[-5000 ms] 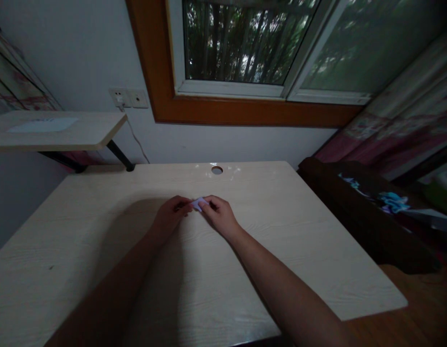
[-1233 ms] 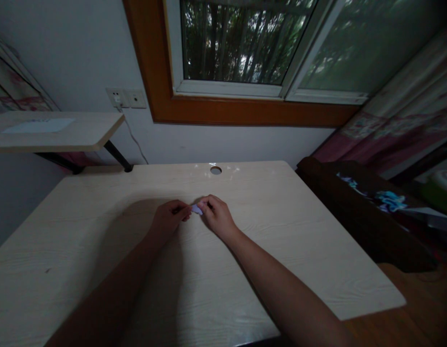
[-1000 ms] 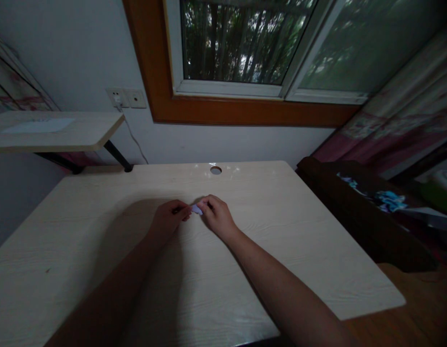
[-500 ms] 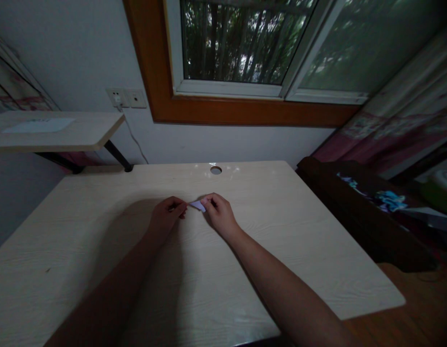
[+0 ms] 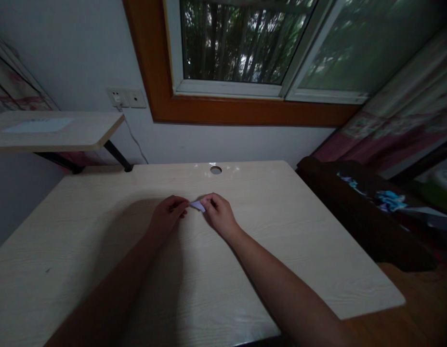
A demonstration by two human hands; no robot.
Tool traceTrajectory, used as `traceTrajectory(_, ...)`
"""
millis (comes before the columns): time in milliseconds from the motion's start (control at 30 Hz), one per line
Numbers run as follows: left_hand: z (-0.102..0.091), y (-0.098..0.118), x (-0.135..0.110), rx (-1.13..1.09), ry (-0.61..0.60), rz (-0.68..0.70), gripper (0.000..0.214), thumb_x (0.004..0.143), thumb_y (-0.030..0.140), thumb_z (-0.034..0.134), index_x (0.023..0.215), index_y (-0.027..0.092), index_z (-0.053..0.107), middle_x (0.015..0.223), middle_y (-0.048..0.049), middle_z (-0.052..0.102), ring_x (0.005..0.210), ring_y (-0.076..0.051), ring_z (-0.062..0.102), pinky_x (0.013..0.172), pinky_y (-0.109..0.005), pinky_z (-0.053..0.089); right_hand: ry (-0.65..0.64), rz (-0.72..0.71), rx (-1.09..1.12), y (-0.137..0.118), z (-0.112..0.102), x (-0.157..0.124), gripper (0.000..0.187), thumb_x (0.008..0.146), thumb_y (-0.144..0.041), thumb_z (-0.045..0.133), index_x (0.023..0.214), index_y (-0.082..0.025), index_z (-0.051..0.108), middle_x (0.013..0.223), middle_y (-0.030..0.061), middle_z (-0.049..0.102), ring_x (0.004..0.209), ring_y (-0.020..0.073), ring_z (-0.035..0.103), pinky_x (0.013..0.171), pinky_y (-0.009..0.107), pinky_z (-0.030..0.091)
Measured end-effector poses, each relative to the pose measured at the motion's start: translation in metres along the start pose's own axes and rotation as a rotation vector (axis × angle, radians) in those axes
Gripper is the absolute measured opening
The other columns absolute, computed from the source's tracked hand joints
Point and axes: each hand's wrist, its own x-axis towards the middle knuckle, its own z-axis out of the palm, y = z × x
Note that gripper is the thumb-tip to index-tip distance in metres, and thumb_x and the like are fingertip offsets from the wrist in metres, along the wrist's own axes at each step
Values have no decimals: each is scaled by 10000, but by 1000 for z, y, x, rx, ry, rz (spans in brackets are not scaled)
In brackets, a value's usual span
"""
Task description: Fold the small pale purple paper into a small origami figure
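Note:
Between my hands is a small, pale purple piece of folded paper (image 5: pixel 198 206), narrow at its left tip and wider at the right. My left hand (image 5: pixel 169 212) pinches the narrow tip between thumb and forefinger. On the other side, my right hand (image 5: pixel 219 212) grips the wider end, its fingers covering part of the paper. Both hands rest low over the pale wooden desk (image 5: pixel 223 270), in its middle. How the folds run is too small to make out.
A round cable hole (image 5: pixel 216 170) sits at the desk's back edge. To the left, a raised shelf (image 5: pixel 89 132) on black legs bears a white sheet (image 5: pixel 39 126). Right of the desk stands dark wooden furniture (image 5: pixel 339 212) with blue cloth (image 5: pixel 389 200). A window is behind.
The left fingers have shifted very slightly right along the paper's tip. The right hand and the paper stay in nearly the same place.

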Motion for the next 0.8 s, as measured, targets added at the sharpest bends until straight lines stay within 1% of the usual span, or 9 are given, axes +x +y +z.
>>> traceTrajectory(167, 1, 2, 0, 3, -3, 3, 264, 777, 405, 692, 868, 158, 699, 739, -31, 678, 654, -143, 622, 624, -249, 513, 2, 9, -10, 0, 0, 0, 193, 919, -334, 553, 876, -194, 678, 853, 45, 692, 814, 183, 621, 722, 272, 449)
traceTrajectory(333, 0, 0, 0, 5, -22, 27, 267, 787, 400, 690, 913, 166, 717, 754, -32, 682, 667, -142, 625, 634, -251, 519, 20, 15, -15, 2, 0, 0, 207, 920, -352, 552, 884, -193, 680, 859, 45, 689, 810, 182, 617, 720, 270, 447)
traceTrajectory(500, 0, -2, 0, 11, -28, 47, 274, 798, 390, 686, 953, 168, 725, 750, -31, 674, 671, -141, 618, 633, -248, 515, 51, 36, -2, 3, 2, 0, 216, 917, -366, 550, 899, -194, 681, 821, 34, 677, 757, 176, 603, 705, 269, 446)
traceTrajectory(600, 0, -1, -1, 8, -34, 54, 275, 811, 382, 676, 982, 173, 726, 802, -38, 679, 685, -138, 615, 637, -247, 514, 63, 48, 14, 4, 2, 0, 223, 915, -375, 549, 896, -195, 679, 801, 30, 671, 740, 175, 598, 697, 268, 445)
traceTrajectory(800, 1, 0, 0, 15, -45, 71, 267, 828, 364, 662, 1012, 182, 726, 809, -29, 667, 684, -128, 605, 639, -238, 505, 63, 72, 37, 5, 1, 1, 234, 914, -384, 543, 889, -196, 680, 801, 30, 677, 735, 176, 595, 696, 271, 447)
